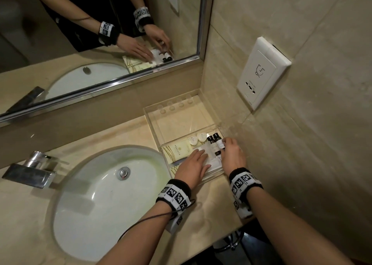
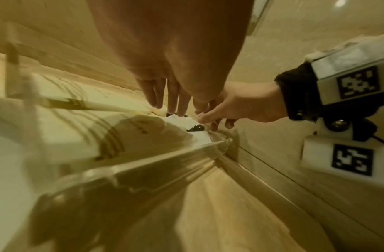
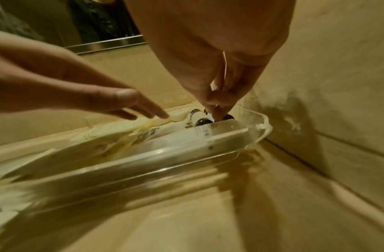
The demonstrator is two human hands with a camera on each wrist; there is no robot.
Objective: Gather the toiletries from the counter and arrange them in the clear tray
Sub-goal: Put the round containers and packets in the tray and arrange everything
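While the left hand [image 1: 193, 165] lies flat, fingers straight and close together, on white packets [image 1: 209, 160] in the tray [image 1: 153, 121], the right hand [image 1: 233, 154] pinches a small dark bottle [image 1: 219, 143] at the tray's right side, next to a second bottle [image 1: 213, 144]. Two round soaps [image 1: 198, 138] and a cream sachet [image 1: 177, 150] lie further left in the tray, which sits on the counter [image 1: 211, 208] in the corner, between sink [image 1: 104, 200] and wall.
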